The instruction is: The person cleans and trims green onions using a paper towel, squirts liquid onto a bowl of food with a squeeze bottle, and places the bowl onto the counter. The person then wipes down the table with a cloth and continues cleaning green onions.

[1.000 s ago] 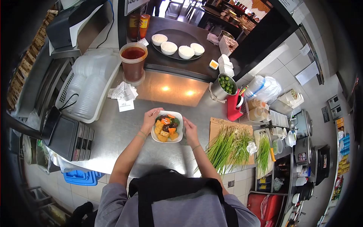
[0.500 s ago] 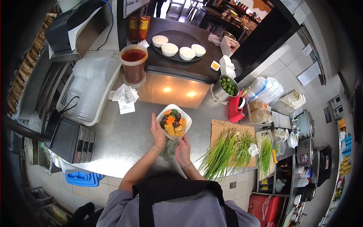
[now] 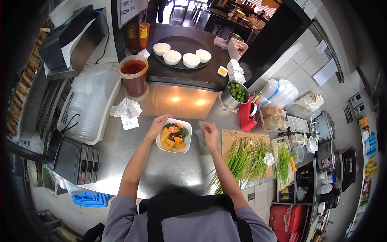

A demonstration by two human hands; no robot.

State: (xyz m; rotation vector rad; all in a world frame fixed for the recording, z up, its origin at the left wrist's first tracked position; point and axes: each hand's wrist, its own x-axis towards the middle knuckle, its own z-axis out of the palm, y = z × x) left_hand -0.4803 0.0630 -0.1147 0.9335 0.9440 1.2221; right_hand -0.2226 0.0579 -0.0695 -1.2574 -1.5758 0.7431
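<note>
A white square bowl (image 3: 185, 147) stands on the steel counter, filled with golden tofu-like cubes, dark mushrooms, orange carrot pieces and green vegetables. My left hand (image 3: 158, 126) is at the bowl's upper left rim, its fingers stretched out; whether they touch the rim I cannot tell. To the right of the bowl, my right hand (image 3: 210, 134) grips a grey-green cloth (image 3: 201, 142) that hangs down toward the counter. The hand is apart from the bowl.
Spring onions (image 3: 242, 157) lie on a brown board at right. Beyond the counter, a round black tray (image 3: 181, 41) bears several rice bowls. A tub of red sauce (image 3: 135, 78), paper slips (image 3: 128, 113) and a basket of plastic containers (image 3: 92, 101) are at left; a pot of green limes (image 3: 236, 94) is at right.
The bowl has turned, bringing its golden cubes to the left side, and sits slightly lower left. My hands have moved apart, the right one rising to the bowl's right with the cloth.
</note>
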